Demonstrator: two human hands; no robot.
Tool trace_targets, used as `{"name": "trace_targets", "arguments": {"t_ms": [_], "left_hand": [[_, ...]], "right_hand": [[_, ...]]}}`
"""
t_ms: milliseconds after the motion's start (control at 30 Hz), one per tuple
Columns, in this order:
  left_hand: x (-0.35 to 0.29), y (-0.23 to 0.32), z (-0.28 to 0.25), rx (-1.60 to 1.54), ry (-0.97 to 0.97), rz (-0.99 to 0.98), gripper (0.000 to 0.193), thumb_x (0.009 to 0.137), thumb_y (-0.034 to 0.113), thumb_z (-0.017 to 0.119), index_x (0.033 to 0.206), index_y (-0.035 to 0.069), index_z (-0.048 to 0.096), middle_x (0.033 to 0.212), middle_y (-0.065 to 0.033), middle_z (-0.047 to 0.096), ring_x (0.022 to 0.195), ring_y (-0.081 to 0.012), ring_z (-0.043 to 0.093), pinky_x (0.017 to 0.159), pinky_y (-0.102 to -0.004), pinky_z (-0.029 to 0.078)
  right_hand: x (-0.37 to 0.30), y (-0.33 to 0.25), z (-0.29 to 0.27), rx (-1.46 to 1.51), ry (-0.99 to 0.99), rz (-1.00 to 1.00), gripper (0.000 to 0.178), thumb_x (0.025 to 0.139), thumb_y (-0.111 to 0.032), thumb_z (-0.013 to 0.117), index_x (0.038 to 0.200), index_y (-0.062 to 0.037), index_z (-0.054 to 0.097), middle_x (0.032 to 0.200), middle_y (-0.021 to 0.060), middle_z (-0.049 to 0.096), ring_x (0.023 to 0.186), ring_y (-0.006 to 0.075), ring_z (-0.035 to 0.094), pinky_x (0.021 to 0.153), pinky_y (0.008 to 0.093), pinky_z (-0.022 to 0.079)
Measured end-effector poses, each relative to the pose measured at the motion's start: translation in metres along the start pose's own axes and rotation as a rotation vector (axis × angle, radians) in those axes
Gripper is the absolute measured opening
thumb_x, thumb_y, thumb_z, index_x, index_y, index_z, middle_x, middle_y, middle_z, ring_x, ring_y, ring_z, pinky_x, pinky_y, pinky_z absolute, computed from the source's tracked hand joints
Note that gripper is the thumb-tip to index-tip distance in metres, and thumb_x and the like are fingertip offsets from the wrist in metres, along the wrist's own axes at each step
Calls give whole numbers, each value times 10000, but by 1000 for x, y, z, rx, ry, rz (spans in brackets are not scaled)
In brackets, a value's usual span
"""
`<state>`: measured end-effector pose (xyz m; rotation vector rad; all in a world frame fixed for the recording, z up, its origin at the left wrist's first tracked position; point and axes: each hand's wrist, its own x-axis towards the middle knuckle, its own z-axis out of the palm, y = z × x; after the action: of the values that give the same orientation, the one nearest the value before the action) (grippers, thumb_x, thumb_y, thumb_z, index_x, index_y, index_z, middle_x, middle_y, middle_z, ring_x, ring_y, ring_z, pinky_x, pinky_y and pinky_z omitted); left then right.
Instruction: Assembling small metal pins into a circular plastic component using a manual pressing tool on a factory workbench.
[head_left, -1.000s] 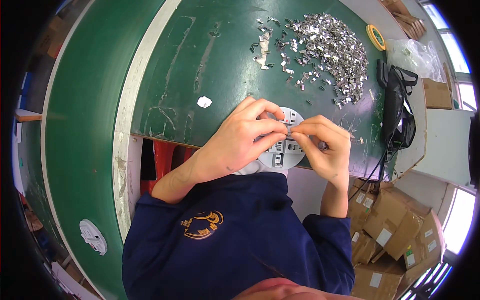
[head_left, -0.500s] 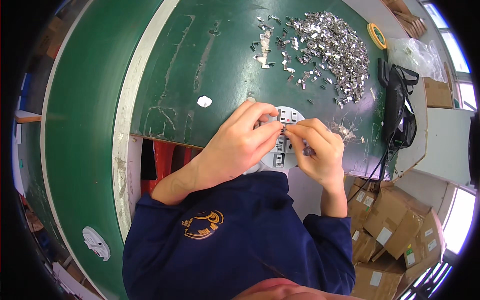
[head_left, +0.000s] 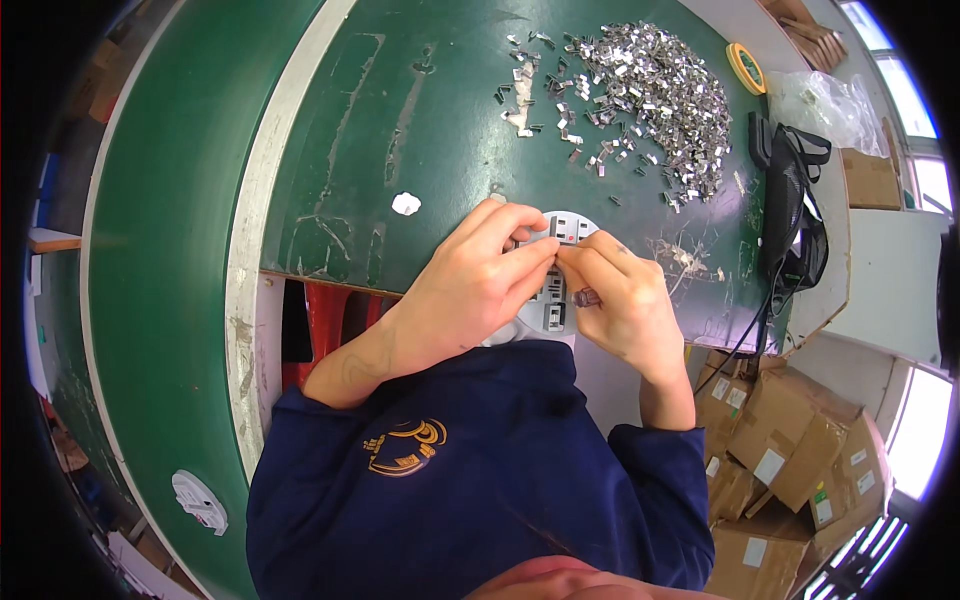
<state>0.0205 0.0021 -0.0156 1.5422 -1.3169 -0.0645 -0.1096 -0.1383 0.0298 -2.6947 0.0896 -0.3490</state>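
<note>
Head view: I read the clock from my round plate (head_left: 553, 300), with 12 at the top.
Plate's place: at the near edge of the green table (head_left: 450, 130), between my hands and partly covered by them; I cannot tell what bears it underneath.
Left hand (head_left: 480, 270): at 9 o'clock, thumb and forefinger tips drawn together over the plate; I cannot tell whether anything tiny is pinched there.
Right hand (head_left: 628, 305): at 4 o'clock, thumb and forefinger tips just beside the left's, lower fingers curled round a small dark piece (head_left: 585, 298).
Plate's handling: it looks like hard plastic, so I judge it light and stiff, smooth enough to slide under a push; the slotted fittings seem its fragile part.
Plate's hold: best by the bare rim, at 9 and 3, clear of the slots.
Plate's pointing: slotted face up; the outline is round, giving no clear long axis, though the visible fittings spread roughly from 12 to 6.
Metal clips (head_left: 660, 110): heaped at 1 o'clock, well apart.
</note>
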Motion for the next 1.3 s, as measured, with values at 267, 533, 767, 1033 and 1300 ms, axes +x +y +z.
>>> {"name": "trace_targets", "arguments": {"t_ms": [267,533,767,1033,1300], "left_hand": [[-8,6,-11,-72,-139,-107,714,710,220,871,1304,-38,571,1338,-171,534,1204,-328,520,1027,-420,443],[-9,3,0,46,-287,-32,1070,646,397,884,1419,-121,354,1405,-266,418,1323,-414,401,1135,-493,341],[-9,4,-1,48,-289,-40,1041,656,388,878,1409,-121,370,1401,-258,423,1319,-412,404,1131,-497,342],[-8,5,-1,41,-300,-56,1025,666,390,873,1407,-115,377,1403,-255,426,1317,-410,409,1134,-498,340],[-13,5,0,69,-274,-49,1021,679,406,863,1411,-113,377,1420,-252,421,1325,-404,408,1146,-494,329]], "right_hand": [[13,0,-20,707,200,173,251,907,8,613,676,2,514,614,58,493,506,171,495,475,325,392],[34,0,1,1377,355,-45,479,1045,-177,389,578,-98,315,491,-11,314,443,108,255,423,289,244],[36,-5,5,1346,349,27,506,1065,-210,327,568,-130,278,473,-20,270,422,104,207,406,300,208],[34,-9,13,1134,393,87,485,1053,-209,360,583,-114,285,478,-8,276,428,110,219,407,305,194],[11,24,-37,614,325,397,189,936,-91,635,801,39,611,686,65,555,469,121,380,454,285,321]]}}
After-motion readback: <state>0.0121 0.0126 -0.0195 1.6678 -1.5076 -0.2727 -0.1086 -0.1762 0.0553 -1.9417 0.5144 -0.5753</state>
